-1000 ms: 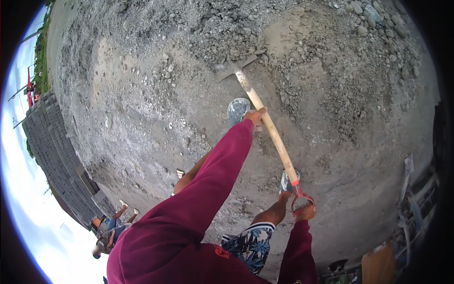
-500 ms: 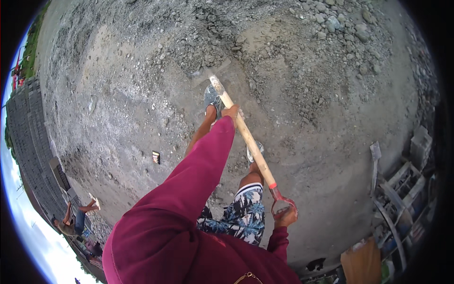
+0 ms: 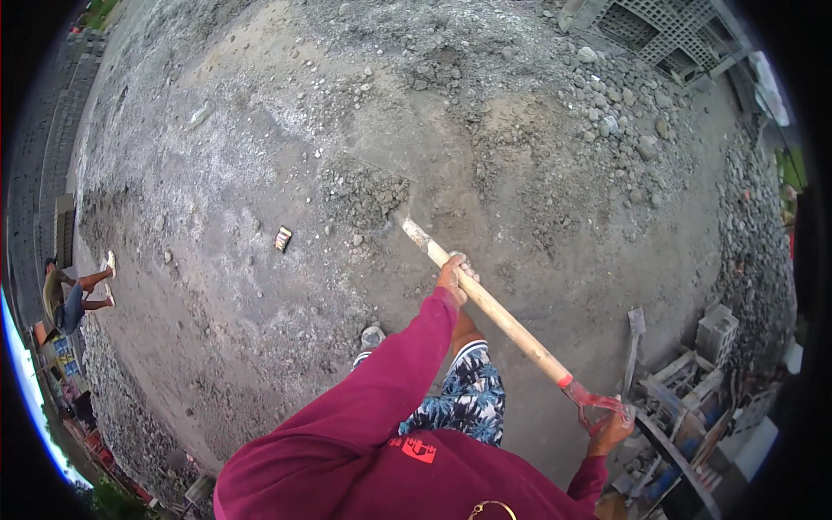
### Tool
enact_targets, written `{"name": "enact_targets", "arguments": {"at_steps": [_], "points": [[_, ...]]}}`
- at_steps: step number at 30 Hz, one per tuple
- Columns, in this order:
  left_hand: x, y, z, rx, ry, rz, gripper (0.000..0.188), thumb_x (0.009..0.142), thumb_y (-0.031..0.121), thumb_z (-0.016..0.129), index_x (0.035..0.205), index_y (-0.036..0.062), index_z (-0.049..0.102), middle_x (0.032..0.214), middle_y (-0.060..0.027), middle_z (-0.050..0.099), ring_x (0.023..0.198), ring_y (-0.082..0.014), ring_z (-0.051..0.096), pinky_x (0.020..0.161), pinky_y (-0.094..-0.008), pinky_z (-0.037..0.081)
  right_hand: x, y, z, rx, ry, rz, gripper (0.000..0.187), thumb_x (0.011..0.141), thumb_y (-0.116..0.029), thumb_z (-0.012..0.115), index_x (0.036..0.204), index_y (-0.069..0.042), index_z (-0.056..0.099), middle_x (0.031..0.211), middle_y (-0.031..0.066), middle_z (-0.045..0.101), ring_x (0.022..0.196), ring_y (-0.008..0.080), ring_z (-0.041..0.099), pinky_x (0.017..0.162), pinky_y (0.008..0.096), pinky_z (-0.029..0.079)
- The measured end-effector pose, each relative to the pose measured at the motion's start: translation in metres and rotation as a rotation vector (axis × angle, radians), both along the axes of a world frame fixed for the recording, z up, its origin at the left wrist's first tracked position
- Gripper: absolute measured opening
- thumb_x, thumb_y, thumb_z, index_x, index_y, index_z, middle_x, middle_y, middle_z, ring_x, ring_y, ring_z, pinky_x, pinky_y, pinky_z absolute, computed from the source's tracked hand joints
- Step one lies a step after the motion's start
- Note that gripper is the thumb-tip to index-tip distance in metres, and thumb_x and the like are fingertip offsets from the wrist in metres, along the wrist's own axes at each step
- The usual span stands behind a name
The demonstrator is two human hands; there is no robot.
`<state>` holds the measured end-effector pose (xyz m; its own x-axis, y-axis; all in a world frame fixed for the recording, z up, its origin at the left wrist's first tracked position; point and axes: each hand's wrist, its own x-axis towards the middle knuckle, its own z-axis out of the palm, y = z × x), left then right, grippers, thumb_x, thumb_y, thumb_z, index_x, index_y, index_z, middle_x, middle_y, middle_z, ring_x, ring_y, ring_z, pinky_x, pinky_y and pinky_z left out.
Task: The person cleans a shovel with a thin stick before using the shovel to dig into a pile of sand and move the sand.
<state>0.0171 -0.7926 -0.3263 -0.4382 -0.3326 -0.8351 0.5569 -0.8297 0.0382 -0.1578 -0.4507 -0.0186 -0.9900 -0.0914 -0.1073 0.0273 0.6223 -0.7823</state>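
Note:
Both my hands grip a shovel (image 3: 513, 328) with a pale wooden shaft, which slants from the lower right toward the upper left. My left hand (image 3: 455, 274) is wrapped round the shaft low down, near the blade end. At the top, my right hand (image 3: 614, 428) closes on the red D-shaped grip. A heap of dark, damp-looking gravel (image 3: 368, 192) covers most of the blade, so only a thin edge of it shows. My legs and one shoe are partly hidden under my left sleeve.
Loose stones (image 3: 620, 108) lie at the upper right, below stacked hollow blocks (image 3: 654, 35). Another long-handled tool (image 3: 635, 342) and a pile of scrap wood (image 3: 680, 390) are at the right. A small striped packet (image 3: 282, 239) lies on the ground. Another person (image 3: 69, 299) sits at far left.
The blade now carries gravel. The shovel has swung to a flatter slant, its grip and my right hand moving right. My left hand has come down and right, and the view has shifted.

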Motion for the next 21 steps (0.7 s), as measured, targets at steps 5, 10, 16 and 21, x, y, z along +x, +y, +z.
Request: {"name": "enact_targets", "arguments": {"at_steps": [5, 10, 16, 21], "points": [[0.196, 0.027, 0.035, 0.140, -0.097, 0.381, 0.024, 0.077, 0.016, 0.067, 0.067, 0.0150, 0.045, 0.053, -0.0002, 0.042, 0.048, -0.0174, 0.043, 0.052, -0.0340, 0.044, 0.060, -0.073, 0.019, 0.082, 0.117, 0.570, 0.026, 0.084, -0.011, 0.071, 0.070, -0.006, 0.049, 0.058, -0.0028, 0.048, 0.051, 0.0062, 0.043, 0.047, 0.0235, 0.034], [0.515, 0.122, 0.065, 0.022, -0.365, 0.794, 0.018, 0.082, 0.016, 0.061, 0.072, 0.0140, 0.046, 0.057, 0.0022, 0.044, 0.049, -0.0144, 0.044, 0.050, -0.0303, 0.045, 0.270, -0.179, 0.018, -0.197, -0.008, 1.267, 0.025, 0.068, -0.010, 0.079, 0.071, -0.006, 0.055, 0.061, 0.0051, 0.054, 0.051, 0.0182, 0.053, 0.048, 0.0316, 0.041], [0.793, 0.263, 0.212, -0.077, -0.926, 0.956, 0.020, 0.080, 0.024, 0.055, 0.068, 0.0164, 0.042, 0.053, 0.0018, 0.043, 0.044, -0.0154, 0.046, 0.043, -0.0306, 0.043, 0.496, -0.226, 0.040, -0.934, -0.122, 2.035, 0.032, 0.057, -0.019, 0.073, 0.082, -0.009, 0.054, 0.071, 0.0065, 0.050, 0.065, 0.0250, 0.055, 0.056, 0.0390, 0.043], [0.737, 0.202, 0.217, -0.196, -0.872, 0.993, 0.023, 0.082, 0.028, 0.057, 0.067, 0.0152, 0.045, 0.055, 0.0010, 0.050, 0.046, -0.0151, 0.051, 0.045, -0.0296, 0.045, 0.456, -0.238, 0.015, -0.176, -0.717, 1.641, 0.028, 0.073, -0.017, 0.077, 0.095, -0.005, 0.063, 0.089, 0.0066, 0.068, 0.080, 0.0148, 0.066, 0.072, 0.0278, 0.050]]}}
